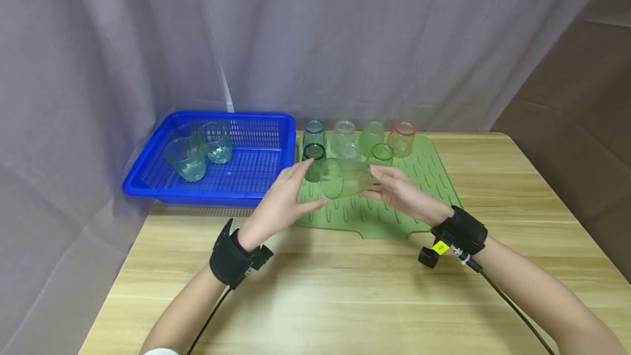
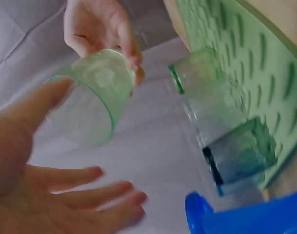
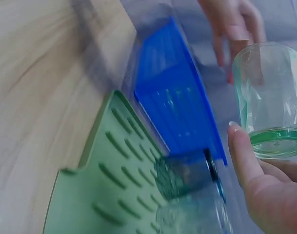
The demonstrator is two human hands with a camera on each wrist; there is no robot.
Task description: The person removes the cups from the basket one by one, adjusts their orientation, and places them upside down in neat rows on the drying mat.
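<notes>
Over the front of the green drying mat (image 1: 394, 218), a pale green drinking glass (image 1: 352, 178) lies sideways in the air, its mouth to the left. My right hand (image 1: 401, 193) grips it around the base, thumb and fingers on opposite sides, as the right wrist view also shows. At the mouth end is my left hand (image 1: 281, 196), thumb and fingers spread apart. In the left wrist view its thumb (image 2: 50, 97) overlaps the rim of the glass, while the other fingers (image 2: 99, 200) stretch out relaxed, away from the glass.
Behind the held glass, several upturned tumblers stand in rows on the mat, including a red-rimmed one (image 1: 402, 138), a dark one (image 1: 314, 152) and a green-rimmed one (image 1: 381, 153). A blue basket (image 1: 246, 199) to the left contains greenish glasses (image 1: 186, 159). A grey curtain (image 1: 355, 43) hangs behind.
</notes>
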